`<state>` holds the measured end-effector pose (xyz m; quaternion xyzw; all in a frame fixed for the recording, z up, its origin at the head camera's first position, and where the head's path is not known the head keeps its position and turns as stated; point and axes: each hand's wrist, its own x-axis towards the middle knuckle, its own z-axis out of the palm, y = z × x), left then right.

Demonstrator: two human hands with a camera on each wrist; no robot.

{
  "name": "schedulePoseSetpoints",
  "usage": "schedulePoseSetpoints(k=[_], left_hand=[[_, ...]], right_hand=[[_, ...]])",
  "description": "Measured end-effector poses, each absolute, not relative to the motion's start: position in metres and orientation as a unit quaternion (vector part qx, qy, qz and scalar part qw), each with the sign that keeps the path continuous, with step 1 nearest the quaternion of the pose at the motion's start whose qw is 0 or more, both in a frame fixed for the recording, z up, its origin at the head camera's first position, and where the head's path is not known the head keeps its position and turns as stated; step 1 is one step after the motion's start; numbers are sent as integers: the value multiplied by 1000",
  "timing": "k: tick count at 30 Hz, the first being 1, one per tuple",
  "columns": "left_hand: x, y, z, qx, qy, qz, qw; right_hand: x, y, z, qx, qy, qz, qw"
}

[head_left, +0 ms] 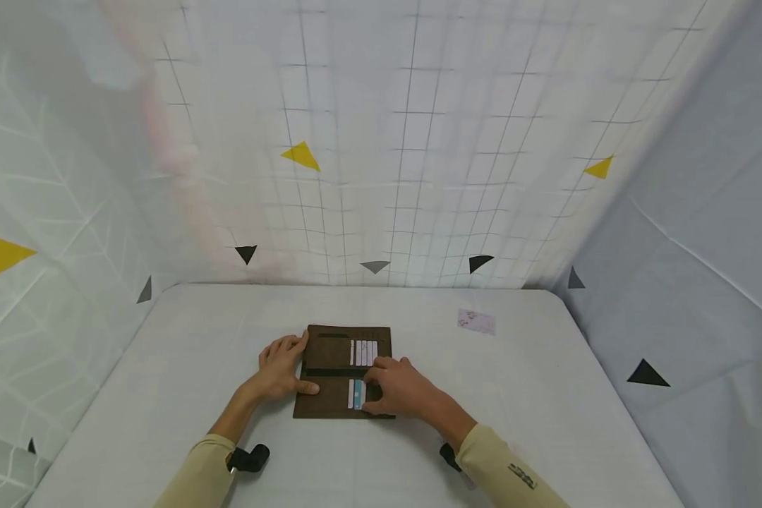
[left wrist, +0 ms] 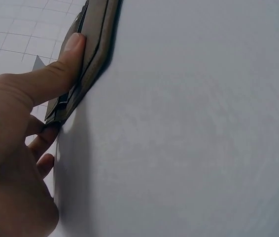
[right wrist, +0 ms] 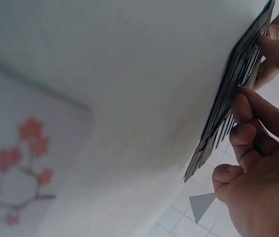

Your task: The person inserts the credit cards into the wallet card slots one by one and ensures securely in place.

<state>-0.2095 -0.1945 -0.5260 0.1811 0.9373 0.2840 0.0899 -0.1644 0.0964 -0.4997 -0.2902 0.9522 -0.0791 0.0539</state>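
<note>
A brown wallet (head_left: 330, 406) lies unfolded on the white table, with light cards (head_left: 365, 353) in the slots of its upper half. White and blue cards (head_left: 358, 395) show in the lower half. My left hand (head_left: 279, 370) grips the wallet's left side, its thumb laid over the lower half and its fingers at the edge. Over the lower half's slots, my right hand (head_left: 403, 388) pinches a card between thumb and forefinger, largely hidden by those fingers. In the right wrist view the wallet (right wrist: 228, 94) appears edge-on beside the thumb and forefinger.
A pale card with a pink flower print (head_left: 476, 322) lies at the back right of the table. Another flower-printed card (right wrist: 26, 158) lies close to the right wrist camera. White sheets with yellow and dark triangles (head_left: 301, 155) enclose the table's back and sides.
</note>
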Motion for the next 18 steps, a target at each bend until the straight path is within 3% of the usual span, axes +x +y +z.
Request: schedulePoseSetpoints(k=[8, 18], left_hand=[[-210, -194, -528, 182, 935, 289, 94], [-210, -196, -528, 183, 934, 292, 94]], right_hand=[[-165, 113, -497, -263, 956, -114, 70], [-155, 201, -484, -179, 965, -182, 55]])
